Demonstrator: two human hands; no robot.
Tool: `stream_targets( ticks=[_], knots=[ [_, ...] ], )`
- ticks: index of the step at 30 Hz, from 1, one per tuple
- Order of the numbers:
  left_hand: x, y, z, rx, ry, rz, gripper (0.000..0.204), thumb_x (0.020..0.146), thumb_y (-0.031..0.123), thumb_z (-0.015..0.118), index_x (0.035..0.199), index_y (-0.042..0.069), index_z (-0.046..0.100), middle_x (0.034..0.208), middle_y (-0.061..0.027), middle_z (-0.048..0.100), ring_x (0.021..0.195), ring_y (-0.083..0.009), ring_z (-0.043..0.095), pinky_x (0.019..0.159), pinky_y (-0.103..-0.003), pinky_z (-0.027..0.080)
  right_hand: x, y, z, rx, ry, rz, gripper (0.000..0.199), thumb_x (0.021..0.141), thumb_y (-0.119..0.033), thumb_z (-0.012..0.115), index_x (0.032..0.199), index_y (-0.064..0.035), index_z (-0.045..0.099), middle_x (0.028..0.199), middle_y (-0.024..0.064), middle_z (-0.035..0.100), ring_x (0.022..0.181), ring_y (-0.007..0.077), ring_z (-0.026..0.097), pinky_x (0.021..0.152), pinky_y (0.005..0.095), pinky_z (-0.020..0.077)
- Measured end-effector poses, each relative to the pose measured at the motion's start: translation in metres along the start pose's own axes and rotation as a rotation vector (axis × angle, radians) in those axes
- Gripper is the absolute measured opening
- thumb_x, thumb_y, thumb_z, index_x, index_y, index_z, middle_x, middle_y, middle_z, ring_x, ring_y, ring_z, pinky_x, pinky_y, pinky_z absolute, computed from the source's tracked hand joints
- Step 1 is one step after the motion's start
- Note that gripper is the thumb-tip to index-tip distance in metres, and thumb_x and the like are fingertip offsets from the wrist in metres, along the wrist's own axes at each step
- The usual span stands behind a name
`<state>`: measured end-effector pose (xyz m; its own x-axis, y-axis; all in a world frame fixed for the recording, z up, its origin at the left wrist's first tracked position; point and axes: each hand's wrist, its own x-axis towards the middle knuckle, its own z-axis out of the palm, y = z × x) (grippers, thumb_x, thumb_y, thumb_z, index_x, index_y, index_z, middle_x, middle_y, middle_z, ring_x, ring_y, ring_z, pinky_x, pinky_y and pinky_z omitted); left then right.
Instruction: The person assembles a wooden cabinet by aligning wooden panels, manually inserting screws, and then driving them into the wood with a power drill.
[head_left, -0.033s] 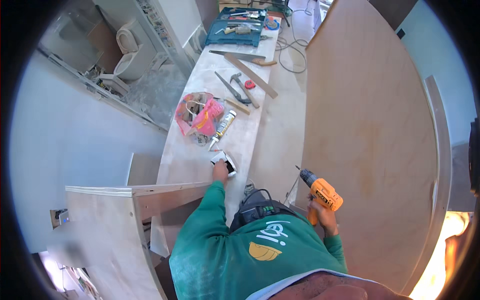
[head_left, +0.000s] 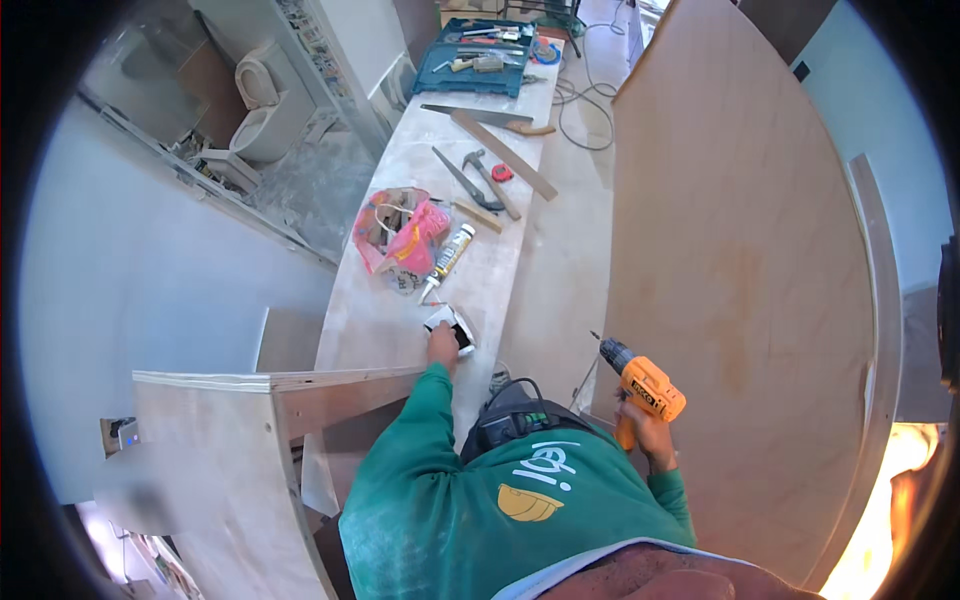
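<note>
My left hand (head_left: 442, 346) reaches forward onto the long pale plywood board (head_left: 385, 310) and closes on a small white and black box (head_left: 457, 324) lying there. My right hand (head_left: 647, 428) grips the handle of an orange cordless drill (head_left: 640, 384), whose bit points up and left, close to the edge of a large upright plywood sheet (head_left: 740, 280). Both arms are in green sleeves. A black tool pouch (head_left: 520, 415) hangs at my waist between them.
Further along the board lie a pink bag (head_left: 405, 240), a sealant tube (head_left: 448, 262), a hammer (head_left: 490, 178), a red tape measure (head_left: 502, 172), a wooden strip (head_left: 505, 155), a hand saw (head_left: 480, 115) and a blue tool case (head_left: 480, 60). A plywood cabinet part (head_left: 220, 450) stands lower left; a toilet (head_left: 260, 100) sits far left.
</note>
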<state>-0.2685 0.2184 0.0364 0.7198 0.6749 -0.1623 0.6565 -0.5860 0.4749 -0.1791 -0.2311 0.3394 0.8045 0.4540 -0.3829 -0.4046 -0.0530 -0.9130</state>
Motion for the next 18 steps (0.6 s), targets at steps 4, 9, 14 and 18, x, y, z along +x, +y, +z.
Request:
stream_targets(
  ticks=[4,9,14,18],
  knots=[
    [-0.029,0.027,-0.01,-0.158,-0.008,-0.142,0.019,0.101,0.017,0.055,0.112,0.002,0.058,0.106,-0.0281,0.069,0.103,-0.0472,0.068,0.088,-0.059,0.053,-0.025,-0.018,0.007,-0.021,-0.004,0.016,0.029,0.088,-0.001,0.064,0.117,-0.0009,0.062,0.1,0.0065,0.065,0.078,0.0159,0.065,0.068,0.0322,0.0553],
    [-0.059,0.016,-0.008,-0.174,0.07,-0.172,0.02,0.097,0.013,0.062,0.112,0.002,0.056,0.11,-0.0247,0.07,0.103,-0.0422,0.07,0.085,-0.053,0.056,-0.043,-0.063,0.027,-0.123,-0.137,-0.025,0.028,0.089,-0.002,0.064,0.117,-0.0023,0.063,0.091,0.0049,0.066,0.076,0.0143,0.065,0.068,0.031,0.0548],
    [-0.082,-0.002,-0.035,-0.734,0.213,-0.287,0.018,0.094,0.009,0.066,0.105,0.002,0.053,0.1,-0.0147,0.065,0.088,-0.0294,0.068,0.075,-0.044,0.061,-0.033,-0.091,0.045,-0.194,-0.283,-0.014,0.025,0.093,-0.002,0.062,0.119,-0.004,0.063,0.092,0.0041,0.066,0.077,0.0136,0.066,0.069,0.0308,0.0555],
    [-0.136,0.092,-0.105,-1.74,0.113,-0.406,0.025,0.106,0.014,0.061,0.125,-0.001,0.056,0.109,-0.0085,0.064,0.101,-0.0222,0.069,0.087,-0.037,0.064,-0.032,-0.12,0.034,-0.28,-0.404,0.047,0.026,0.095,-0.009,0.065,0.12,-0.0033,0.064,0.102,0.0053,0.067,0.084,0.0157,0.066,0.079,0.0342,0.0564]
  ],
)
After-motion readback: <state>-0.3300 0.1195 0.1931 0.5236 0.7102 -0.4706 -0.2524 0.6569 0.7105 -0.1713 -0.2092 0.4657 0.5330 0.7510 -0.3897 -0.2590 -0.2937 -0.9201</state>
